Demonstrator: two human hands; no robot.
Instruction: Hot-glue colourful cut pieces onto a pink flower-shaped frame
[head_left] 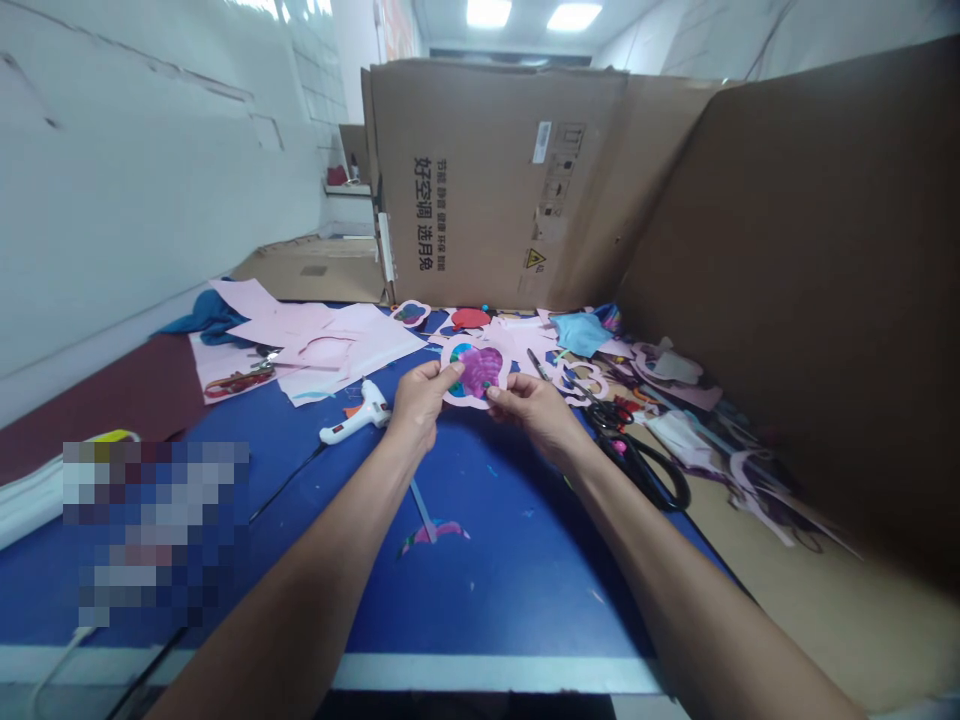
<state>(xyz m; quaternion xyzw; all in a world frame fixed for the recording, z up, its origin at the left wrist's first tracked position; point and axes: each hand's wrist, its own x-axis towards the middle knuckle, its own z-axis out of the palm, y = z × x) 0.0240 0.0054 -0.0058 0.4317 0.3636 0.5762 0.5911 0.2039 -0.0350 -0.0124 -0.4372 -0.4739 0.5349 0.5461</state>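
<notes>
Between both hands, above the blue table (525, 590), is a flower-shaped paper cutout (480, 372) with a pale pink border and a shiny purple and blue-green centre. My left hand (420, 397) pinches its left edge, thumb on top. Its right edge is gripped by my right hand (536, 405), thumb at the lower right of the centre. A white hot glue gun (360, 412) lies just left of my left hand. Black-handled scissors (611, 415) rest to the right of my right hand, partly hidden by the arm. Below the cutout lies a shiny curved scrap (435, 537).
Pink paper sheets (322, 345) and red-handled scissors (240, 380) lie at the back left. Tall cardboard (480, 190) walls the back and right. Paper scraps (697, 440) crowd the right side. A similar cutout (411, 314) sits at the back. The lower left is pixelated.
</notes>
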